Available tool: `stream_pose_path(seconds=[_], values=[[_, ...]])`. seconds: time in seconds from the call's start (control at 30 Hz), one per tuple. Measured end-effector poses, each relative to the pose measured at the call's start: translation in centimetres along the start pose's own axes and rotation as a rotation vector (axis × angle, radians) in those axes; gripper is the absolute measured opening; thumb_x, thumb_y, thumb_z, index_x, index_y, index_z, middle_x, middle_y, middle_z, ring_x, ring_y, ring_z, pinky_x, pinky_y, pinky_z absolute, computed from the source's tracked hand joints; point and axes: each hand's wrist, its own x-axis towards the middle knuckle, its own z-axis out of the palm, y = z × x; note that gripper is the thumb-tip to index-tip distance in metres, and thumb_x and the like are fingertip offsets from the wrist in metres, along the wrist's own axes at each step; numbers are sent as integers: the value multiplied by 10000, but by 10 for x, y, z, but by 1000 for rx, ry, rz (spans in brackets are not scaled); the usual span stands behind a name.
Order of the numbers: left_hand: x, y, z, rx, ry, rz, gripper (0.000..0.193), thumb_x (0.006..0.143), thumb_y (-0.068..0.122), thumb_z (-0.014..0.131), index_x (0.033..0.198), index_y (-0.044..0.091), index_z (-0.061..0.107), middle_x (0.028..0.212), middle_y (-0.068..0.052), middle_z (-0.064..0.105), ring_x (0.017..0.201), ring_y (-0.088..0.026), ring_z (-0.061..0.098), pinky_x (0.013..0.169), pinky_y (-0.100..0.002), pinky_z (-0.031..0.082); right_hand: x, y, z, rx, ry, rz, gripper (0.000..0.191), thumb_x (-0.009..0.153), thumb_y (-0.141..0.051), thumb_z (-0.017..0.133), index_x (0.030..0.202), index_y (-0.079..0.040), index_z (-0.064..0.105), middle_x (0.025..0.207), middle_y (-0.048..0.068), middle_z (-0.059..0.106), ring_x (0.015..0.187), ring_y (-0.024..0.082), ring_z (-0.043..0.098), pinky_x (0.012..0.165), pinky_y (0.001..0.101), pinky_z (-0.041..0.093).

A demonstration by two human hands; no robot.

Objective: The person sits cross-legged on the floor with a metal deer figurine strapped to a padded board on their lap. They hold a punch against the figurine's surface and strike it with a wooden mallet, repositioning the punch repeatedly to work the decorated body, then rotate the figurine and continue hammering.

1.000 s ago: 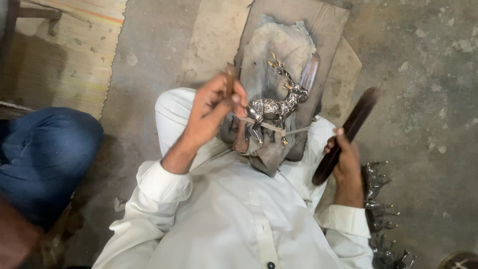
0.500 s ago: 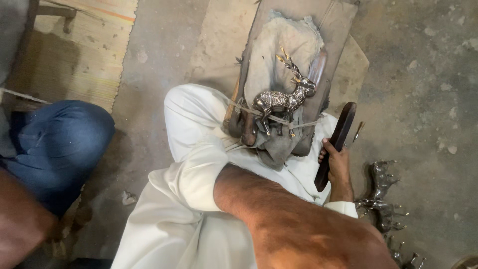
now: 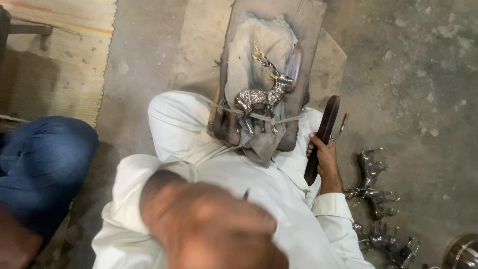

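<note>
Right hand (image 3: 324,155): closed in a fist around the lower half of a dark wooden mallet (image 3: 322,137), which stands tilted, its head up and away from the body.
Left hand (image 3: 219,229): raised close to the camera, blurred, filling the bottom centre of the view; whether its fingers are spread or closed, I cannot tell. It holds nothing visible.
Deer figurine (image 3: 260,97): silver metal with gilt antlers, lying on its side on a grey cloth pad (image 3: 259,45), bound down by a thin cord (image 3: 289,119) across its body.
Work board (image 3: 308,20): brown, propped on the lap over white trousers (image 3: 179,124); the figurine sits at the board's near end, centred.
Figurine relative to hands: just left of the mallet hand, apart from it; beyond the raised left hand, well apart.
Floor (image 3: 408,74): grey concrete. More unfinished metal deer castings (image 3: 371,174) lie by the right wrist.
Bystander: a knee in blue jeans (image 3: 40,164) at the left edge.
</note>
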Motion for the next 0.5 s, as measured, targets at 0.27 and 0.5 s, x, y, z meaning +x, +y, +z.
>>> stream_pose_path(seconds=[0.27, 0.5], values=[[4, -8, 16, -36, -16, 4, 150, 992, 77, 594, 950, -65, 617, 997, -213, 696, 692, -261, 649, 599, -378, 517, -4, -6, 5, 42, 15, 22, 227, 924, -201, 753, 1038, -63, 614, 674, -5, 544, 560, 125, 530, 515, 295, 454], [47, -41, 36, -105, 37, 15, 122, 985, 62, 599, 1004, -58, 599, 1015, -197, 686, 691, -257, 644, 604, -362, 511, 4, 4, -5, 13, 34, 13, 190, 924, -186, 740, 1002, -63, 618, 669, 0, 537, 544, 135, 518, 506, 296, 447]])
